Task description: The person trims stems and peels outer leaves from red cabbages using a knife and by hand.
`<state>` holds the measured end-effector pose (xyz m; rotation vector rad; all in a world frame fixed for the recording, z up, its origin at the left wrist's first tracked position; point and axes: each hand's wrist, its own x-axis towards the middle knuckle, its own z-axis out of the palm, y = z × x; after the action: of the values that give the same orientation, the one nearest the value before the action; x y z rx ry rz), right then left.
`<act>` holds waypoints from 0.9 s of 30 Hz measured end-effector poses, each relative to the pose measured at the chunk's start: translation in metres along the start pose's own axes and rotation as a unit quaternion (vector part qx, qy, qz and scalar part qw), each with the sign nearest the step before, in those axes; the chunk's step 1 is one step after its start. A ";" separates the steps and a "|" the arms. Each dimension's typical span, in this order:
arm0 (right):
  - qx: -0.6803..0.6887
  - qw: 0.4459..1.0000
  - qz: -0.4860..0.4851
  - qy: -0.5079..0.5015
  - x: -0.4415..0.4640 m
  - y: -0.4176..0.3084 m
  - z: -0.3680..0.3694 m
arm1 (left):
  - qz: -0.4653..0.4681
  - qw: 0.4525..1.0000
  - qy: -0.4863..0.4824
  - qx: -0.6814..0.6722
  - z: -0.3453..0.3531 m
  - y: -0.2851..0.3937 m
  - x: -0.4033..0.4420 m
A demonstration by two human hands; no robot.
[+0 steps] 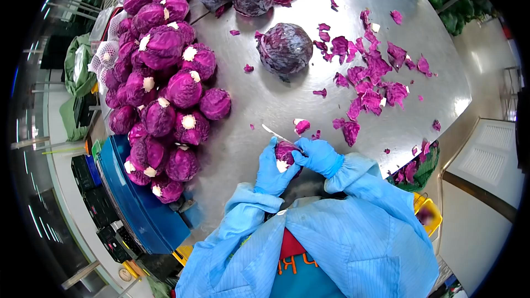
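Observation:
My left hand (270, 170), in a blue glove, is wrapped around the near-left side of a small red cabbage (285, 150) with a pale cut stem. At its right, my gloved right hand (318, 158) is closed with its fingertips against the cabbage. A thin, light knife blade (272, 132) sticks out beyond the cabbage from between the hands; its handle is hidden, apparently in my right hand. Just past my hands lies a cut piece of cabbage (301, 126) with a white stem end.
A big pile of trimmed red cabbages (160, 117) covers the left of the steel table (237, 149). Darker, untrimmed cabbages (284, 49) sit farther back. Loose purple leaves (375, 72) lie scattered at right. A blue bin (138, 198) stands at the lower left, a green leaf-filled container (419, 168) at the right edge.

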<state>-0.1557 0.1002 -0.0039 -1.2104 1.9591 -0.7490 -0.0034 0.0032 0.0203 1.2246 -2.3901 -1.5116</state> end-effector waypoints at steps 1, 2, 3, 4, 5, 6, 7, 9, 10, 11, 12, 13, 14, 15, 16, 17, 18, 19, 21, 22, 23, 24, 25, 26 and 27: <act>-0.008 1.000 -0.001 0.000 -0.001 0.000 0.001 | 0.008 1.000 -0.003 -0.010 -0.001 0.002 0.000; -0.013 1.000 -0.003 -0.002 -0.003 -0.001 0.000 | 0.016 1.000 -0.007 -0.019 -0.002 0.004 0.000; -0.018 1.000 -0.005 -0.003 -0.005 -0.002 -0.001 | 0.033 0.999 -0.013 -0.015 -0.004 0.006 0.001; -0.024 1.000 -0.007 -0.005 -0.007 -0.003 -0.002 | 0.051 0.998 -0.018 -0.012 -0.005 0.009 0.003; -0.025 1.000 -0.011 0.002 -0.009 -0.003 -0.002 | 0.069 0.997 -0.024 -0.009 -0.006 0.011 0.004; -0.027 1.000 -0.015 0.007 -0.012 -0.003 -0.001 | 0.092 0.996 -0.017 0.005 -0.005 0.009 0.003; -0.030 0.999 -0.020 0.013 -0.015 -0.002 -0.001 | 0.117 0.993 -0.009 0.018 -0.002 0.005 0.003; -0.041 0.999 -0.023 0.019 -0.021 -0.001 0.001 | 0.160 0.986 -0.006 0.055 -0.001 0.000 0.001; -0.047 0.998 -0.025 0.022 -0.023 -0.001 0.000 | 0.179 0.981 -0.009 0.077 0.000 -0.002 0.001; -0.025 0.999 -0.020 0.029 -0.025 -0.002 0.000 | 0.198 0.975 -0.012 0.100 0.000 -0.004 0.001; -0.003 0.999 -0.015 0.037 -0.026 -0.006 -0.004 | 0.182 0.980 -0.006 0.080 0.003 -0.010 0.001; 0.019 0.999 -0.011 0.044 -0.026 -0.007 -0.006 | 0.165 0.984 -0.001 0.061 0.007 -0.017 0.001; 0.087 0.995 0.031 0.029 -0.026 -0.006 -0.007 | 0.147 0.988 0.004 0.041 0.010 -0.024 0.000; 0.156 0.985 0.074 0.014 -0.025 -0.003 -0.009 | 0.149 0.988 -0.008 0.028 0.007 -0.021 -0.001; 0.224 0.968 0.115 -0.001 -0.024 -0.001 -0.011 | 0.152 0.988 -0.021 0.015 0.000 -0.017 -0.002; 0.220 0.967 0.130 -0.004 -0.025 0.001 -0.014 | 0.155 0.987 -0.033 0.002 -0.005 -0.015 -0.002; 0.216 0.966 0.145 -0.008 -0.027 0.001 -0.020 | 0.142 0.988 -0.048 -0.025 -0.005 -0.020 -0.001; 0.211 0.964 0.160 -0.015 -0.029 0.002 -0.023 | 0.133 0.989 -0.056 -0.042 -0.004 -0.027 0.000; 0.217 0.963 0.157 0.007 -0.033 0.005 -0.018 | 0.113 0.988 -0.069 -0.077 -0.003 -0.034 0.003; 0.215 0.964 0.157 0.011 -0.035 0.001 -0.018 | 0.101 0.990 -0.070 -0.067 -0.003 -0.034 0.003; 0.212 0.965 0.156 0.016 -0.036 -0.001 -0.017 | 0.090 0.992 -0.073 -0.057 -0.003 -0.032 0.004; 0.220 0.964 0.146 0.032 -0.036 -0.004 -0.011 | 0.079 0.993 -0.076 -0.048 -0.003 -0.028 0.005; 0.229 0.963 0.136 0.048 -0.034 -0.007 -0.004 | 0.089 0.993 -0.076 -0.029 -0.003 -0.025 0.005; 0.237 0.961 0.126 0.065 -0.033 -0.008 0.000 | 0.099 0.992 -0.075 -0.010 -0.004 -0.022 0.005; 0.258 0.955 0.139 0.039 -0.032 -0.008 -0.001 | 0.109 0.991 -0.075 0.010 -0.005 -0.019 0.005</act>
<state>-0.1423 0.1264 0.0113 -0.5862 1.7834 -1.0822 0.0063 -0.0080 0.0064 0.8448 -2.5392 -1.5636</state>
